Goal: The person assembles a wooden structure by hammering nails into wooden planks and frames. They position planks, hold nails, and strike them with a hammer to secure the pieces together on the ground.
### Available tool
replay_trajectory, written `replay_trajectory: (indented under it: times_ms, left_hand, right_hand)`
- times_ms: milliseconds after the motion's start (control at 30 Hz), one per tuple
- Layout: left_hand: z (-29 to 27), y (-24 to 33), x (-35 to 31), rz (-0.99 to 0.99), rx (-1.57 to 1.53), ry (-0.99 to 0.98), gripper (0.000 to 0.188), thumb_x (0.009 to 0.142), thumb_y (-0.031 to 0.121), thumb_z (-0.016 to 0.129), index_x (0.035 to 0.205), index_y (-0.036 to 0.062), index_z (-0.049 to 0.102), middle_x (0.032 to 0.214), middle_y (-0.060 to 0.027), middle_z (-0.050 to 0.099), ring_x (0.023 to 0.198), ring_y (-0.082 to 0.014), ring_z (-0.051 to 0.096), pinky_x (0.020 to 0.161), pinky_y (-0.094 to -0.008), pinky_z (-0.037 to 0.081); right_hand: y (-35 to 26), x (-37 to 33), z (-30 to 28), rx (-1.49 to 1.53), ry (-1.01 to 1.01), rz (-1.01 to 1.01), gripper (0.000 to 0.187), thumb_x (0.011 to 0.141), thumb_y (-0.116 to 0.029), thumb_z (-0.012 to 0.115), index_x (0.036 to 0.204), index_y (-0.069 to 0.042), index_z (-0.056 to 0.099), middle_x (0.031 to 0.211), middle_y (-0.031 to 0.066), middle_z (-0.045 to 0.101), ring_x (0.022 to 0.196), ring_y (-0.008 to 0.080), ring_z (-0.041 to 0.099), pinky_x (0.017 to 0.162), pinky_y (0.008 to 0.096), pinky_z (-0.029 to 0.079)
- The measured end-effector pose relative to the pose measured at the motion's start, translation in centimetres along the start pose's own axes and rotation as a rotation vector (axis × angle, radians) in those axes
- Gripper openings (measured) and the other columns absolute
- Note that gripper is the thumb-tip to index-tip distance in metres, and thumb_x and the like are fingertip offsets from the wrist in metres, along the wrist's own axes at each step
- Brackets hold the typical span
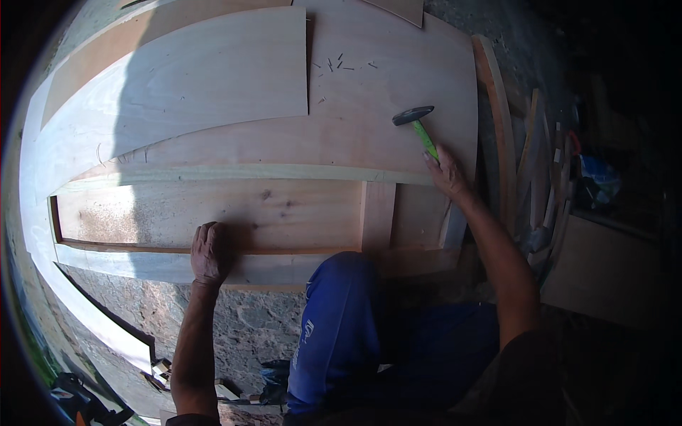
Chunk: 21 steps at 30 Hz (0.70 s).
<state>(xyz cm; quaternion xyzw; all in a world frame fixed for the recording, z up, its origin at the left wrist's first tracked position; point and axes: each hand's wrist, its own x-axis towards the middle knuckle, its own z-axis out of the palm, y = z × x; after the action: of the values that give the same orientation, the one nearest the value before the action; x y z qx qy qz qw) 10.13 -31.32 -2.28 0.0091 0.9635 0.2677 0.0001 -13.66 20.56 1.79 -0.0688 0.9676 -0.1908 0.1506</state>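
Right hand (447,173): closed around the green handle of a hammer (420,131), at the right end of the wooden frame (270,172). The hammer's dark head lies beyond the frame's far rail, its handle slanting back to the grip. Contact between hammer and any surface cannot be confirmed.

Left hand (211,253): at the frame's near rail, left of its crosspiece (377,215), fingers curled. Whether anything is pinched within cannot be told.

Governing relation: the frame's long axis runs left to right in front of the person. The left hand is the nearer, at the near rail; the hammer is well apart from it, on the far side and to the right.

Surroundings: loose nails (348,69) lie beyond the frame on a large plywood sheet (383,138). A cut panel (227,67) rests beyond the frame's left part. Timber strips (501,113) stand past its right end. A blue-trousered knee (341,298) adjoins the near rail; rough ground (263,323) shows nearer the person.
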Motion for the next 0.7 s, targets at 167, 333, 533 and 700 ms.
replay_trajectory:
  times_ms: [167, 333, 533, 700]
  left_hand:
    - [-0.6, 0.3, 0.7, 0.038, -0.052, 0.223, 0.039, 0.086, 0.002, 0.055, 0.124, 0.0053, 0.057, 0.103, -0.0133, 0.064, 0.097, -0.0338, 0.061, 0.086, -0.0437, 0.050]
    - [0.6, -0.3, 0.0, -0.223, -0.321, 0.200, 0.030, 0.094, 0.000, 0.052, 0.123, 0.0039, 0.055, 0.107, -0.0130, 0.067, 0.086, -0.0312, 0.065, 0.077, -0.0380, 0.053]
    - [1.4, 0.2, -0.2, -0.259, -0.368, 0.358, 0.022, 0.094, 0.000, 0.055, 0.114, 0.0081, 0.052, 0.096, -0.0126, 0.065, 0.084, -0.0317, 0.067, 0.072, -0.0389, 0.052]
    - [1.5, -0.1, 0.3, -0.276, -0.145, 0.265, 0.021, 0.093, 0.005, 0.061, 0.113, 0.0095, 0.052, 0.100, -0.0134, 0.068, 0.086, -0.0355, 0.069, 0.072, -0.0447, 0.053]
  right_hand:
    - [-1.7, 1.2, -0.4, -0.104, -0.068, 0.074, 0.038, 0.101, -0.035, 0.055, 0.118, 0.000, 0.056, 0.107, 0.0295, 0.063, 0.103, 0.0479, 0.061, 0.087, 0.0495, 0.048]
    - [-1.4, 2.1, -1.3, -0.182, -0.140, -0.001, 0.042, 0.102, -0.036, 0.051, 0.119, 0.001, 0.057, 0.110, 0.0307, 0.064, 0.108, 0.0478, 0.060, 0.093, 0.0502, 0.047]
    - [-3.5, 3.8, -2.3, -0.303, -0.346, 0.090, 0.047, 0.101, -0.040, 0.051, 0.124, 0.001, 0.057, 0.115, 0.0306, 0.064, 0.115, 0.0453, 0.059, 0.097, 0.0485, 0.047]
    - [-3.4, 6.2, -3.2, -0.615, -0.593, -0.019, 0.052, 0.100, -0.045, 0.052, 0.115, 0.003, 0.063, 0.108, 0.0295, 0.067, 0.106, 0.0434, 0.065, 0.094, 0.0486, 0.049]
